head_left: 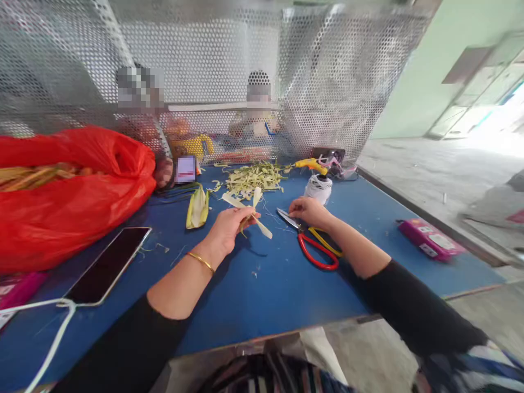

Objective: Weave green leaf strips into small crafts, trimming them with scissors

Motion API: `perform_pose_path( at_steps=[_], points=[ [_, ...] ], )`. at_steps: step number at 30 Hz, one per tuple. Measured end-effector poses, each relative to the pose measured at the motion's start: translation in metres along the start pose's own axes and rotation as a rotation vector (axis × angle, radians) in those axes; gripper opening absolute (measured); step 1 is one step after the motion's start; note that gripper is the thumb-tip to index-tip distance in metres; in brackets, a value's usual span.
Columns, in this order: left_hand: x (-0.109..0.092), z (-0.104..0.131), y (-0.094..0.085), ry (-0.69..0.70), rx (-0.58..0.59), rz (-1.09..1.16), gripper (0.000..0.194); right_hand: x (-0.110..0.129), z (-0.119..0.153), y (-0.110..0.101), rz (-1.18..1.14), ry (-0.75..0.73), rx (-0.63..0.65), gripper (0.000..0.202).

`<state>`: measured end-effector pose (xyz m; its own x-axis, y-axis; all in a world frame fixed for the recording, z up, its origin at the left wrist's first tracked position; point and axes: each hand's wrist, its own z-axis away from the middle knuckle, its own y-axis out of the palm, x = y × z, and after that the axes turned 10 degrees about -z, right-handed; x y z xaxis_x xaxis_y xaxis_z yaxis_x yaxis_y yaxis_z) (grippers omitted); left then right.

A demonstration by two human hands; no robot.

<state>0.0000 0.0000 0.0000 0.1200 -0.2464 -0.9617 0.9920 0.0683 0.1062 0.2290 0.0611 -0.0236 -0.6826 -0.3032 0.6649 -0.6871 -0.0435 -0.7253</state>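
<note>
My left hand (pixel 234 225) is closed around a small bunch of pale husk strips (pixel 262 226), whose flat ends spread outward like petals. My right hand (pixel 308 212) is pinched, just in front of a spool of white thread (pixel 318 188); what its fingertips hold, if anything, is too small to make out. Below that hand lies a pair of scissors (pixel 315 251) with one red and one yellow handle, its blades pointing to the far left. Loose thin threads lie on the table between the two hands.
On the blue table (pixel 245 305) lie husk scraps (pixel 256 179), a hollow husk piece (pixel 198 207), a phone (pixel 108 265), a yellow glue gun (pixel 311 165) and a pink packet (pixel 429 239). A red bag (pixel 82 218) fills the left. Behind a perforated metal screen (pixel 204 65) are other people.
</note>
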Motion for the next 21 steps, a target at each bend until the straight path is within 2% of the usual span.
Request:
perform_pose_path(
  at_steps=[6, 10, 11, 12, 13, 15, 17, 21],
  points=[
    [-0.001, 0.001, 0.003, 0.019, 0.013, -0.023, 0.012, 0.002, 0.002, -0.002, -0.024, -0.029, -0.042, 0.014],
    [-0.001, 0.001, 0.001, 0.050, 0.046, -0.018, 0.013, 0.021, 0.005, -0.009, -0.118, -0.076, -0.087, 0.013],
    [-0.002, 0.001, 0.001, 0.058, 0.058, -0.013, 0.014, 0.029, 0.006, -0.010, -0.182, -0.085, -0.072, 0.013],
    [-0.002, 0.002, 0.000, 0.063, 0.071, -0.011, 0.015, 0.038, 0.007, -0.011, -0.348, -0.074, -0.036, 0.015],
    [-0.003, 0.003, 0.000, 0.064, 0.083, -0.014, 0.017, 0.048, 0.008, -0.012, -0.518, -0.035, 0.037, 0.016],
    [-0.006, 0.005, 0.000, 0.058, 0.097, -0.009, 0.021, 0.068, 0.009, -0.011, -0.690, 0.076, 0.184, 0.022],
    [-0.009, 0.007, -0.001, 0.042, 0.121, 0.033, 0.024, 0.086, 0.009, -0.007, -0.754, 0.113, 0.256, 0.024],
    [-0.015, 0.007, -0.005, 0.004, 0.195, 0.147, 0.019, 0.103, 0.007, 0.007, -0.777, 0.105, 0.268, 0.026]
  ],
)
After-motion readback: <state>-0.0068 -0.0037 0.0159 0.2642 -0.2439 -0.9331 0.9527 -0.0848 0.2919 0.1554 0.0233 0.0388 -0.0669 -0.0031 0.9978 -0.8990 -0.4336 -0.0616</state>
